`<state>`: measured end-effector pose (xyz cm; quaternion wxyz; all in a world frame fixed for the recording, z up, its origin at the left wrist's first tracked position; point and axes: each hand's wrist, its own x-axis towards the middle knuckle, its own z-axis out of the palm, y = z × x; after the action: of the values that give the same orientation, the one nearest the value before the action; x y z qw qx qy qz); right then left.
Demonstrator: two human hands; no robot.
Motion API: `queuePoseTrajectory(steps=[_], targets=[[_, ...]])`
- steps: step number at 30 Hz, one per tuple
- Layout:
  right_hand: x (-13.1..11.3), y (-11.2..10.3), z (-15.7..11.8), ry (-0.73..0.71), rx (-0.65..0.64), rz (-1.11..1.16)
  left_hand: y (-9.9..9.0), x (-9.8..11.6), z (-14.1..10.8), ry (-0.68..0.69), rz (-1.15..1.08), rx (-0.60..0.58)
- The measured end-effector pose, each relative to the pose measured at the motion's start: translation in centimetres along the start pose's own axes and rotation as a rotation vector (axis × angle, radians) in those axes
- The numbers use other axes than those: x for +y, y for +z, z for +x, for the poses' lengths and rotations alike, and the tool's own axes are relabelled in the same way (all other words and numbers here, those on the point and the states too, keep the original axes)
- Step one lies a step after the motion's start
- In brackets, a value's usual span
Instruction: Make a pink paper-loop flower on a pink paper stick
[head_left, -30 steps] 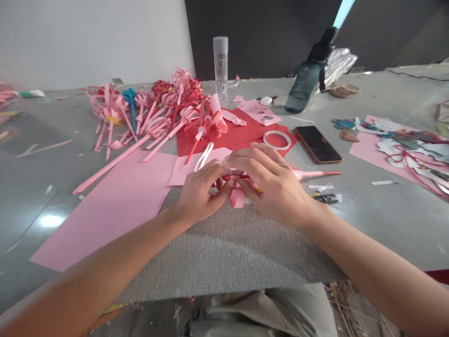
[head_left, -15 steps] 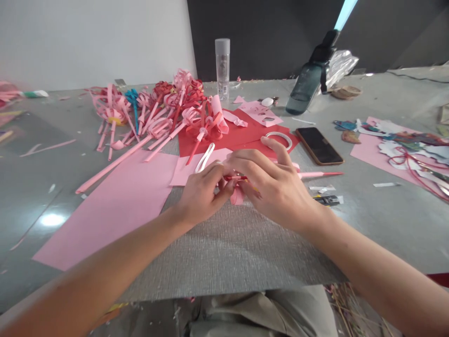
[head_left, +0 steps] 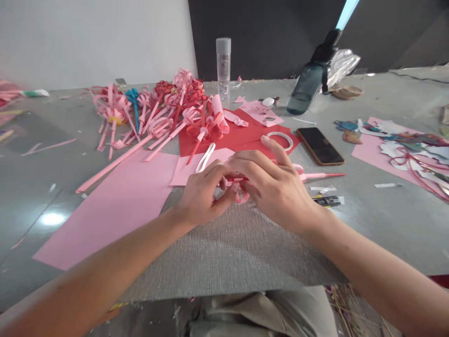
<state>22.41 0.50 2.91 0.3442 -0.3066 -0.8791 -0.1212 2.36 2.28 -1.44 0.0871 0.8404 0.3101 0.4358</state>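
Observation:
Close together above the grey mat (head_left: pixel 224 252), both hands grip one paper flower (head_left: pixel 242 194) made of pink and red strips. My left hand (head_left: pixel 206 192) pinches its red part between thumb and fingers. My right hand (head_left: pixel 277 187) curls over the flower from the other side and hides most of it. The flower's pink and red stem (head_left: pixel 321 176) sticks out to the right past my right hand. Just behind my left hand lies a looped white strip (head_left: pixel 206 158). A white tape ring (head_left: pixel 286 139) rests on red paper (head_left: pixel 238 135) behind my right hand.
Several finished paper flowers (head_left: pixel 164 112) are heaped at the back left, by a pink sheet (head_left: pixel 115 201). A clear bottle (head_left: pixel 223 70) and a tilted dark bottle (head_left: pixel 305 86) stand behind. On the right lie a phone (head_left: pixel 321 146), a cutter (head_left: pixel 328 201) and paper cutouts (head_left: pixel 403 145).
A curled pink strip under the fingers has shifted and shows its loop more clearly. The stem has moved slightly right. Both hands stay nearly in place, still gripping the flower.

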Motion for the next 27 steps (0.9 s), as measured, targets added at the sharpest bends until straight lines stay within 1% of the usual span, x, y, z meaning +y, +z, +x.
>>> queuePoseTrajectory(steps=[5,9,14,18,27], targets=[[0.2,0.3,-0.04,-0.027,0.027,0.005,-0.07,0.06,0.13,-0.055,-0.015,-0.043],[0.26,0.38,-0.08,-0.01,0.028,0.011,0.02,-0.01,0.18,-0.011,0.049,-0.007],[0.28,0.1,-0.03,0.002,-0.015,0.043,0.03,-0.07,0.2,0.024,0.079,0.017],[0.22,-0.13,0.05,0.004,-0.017,0.05,0.07,0.0,0.18,0.038,0.096,0.029],[0.4,0.38,-0.09,-0.018,0.031,0.074,0.03,0.03,0.26,-0.014,0.035,0.004]])
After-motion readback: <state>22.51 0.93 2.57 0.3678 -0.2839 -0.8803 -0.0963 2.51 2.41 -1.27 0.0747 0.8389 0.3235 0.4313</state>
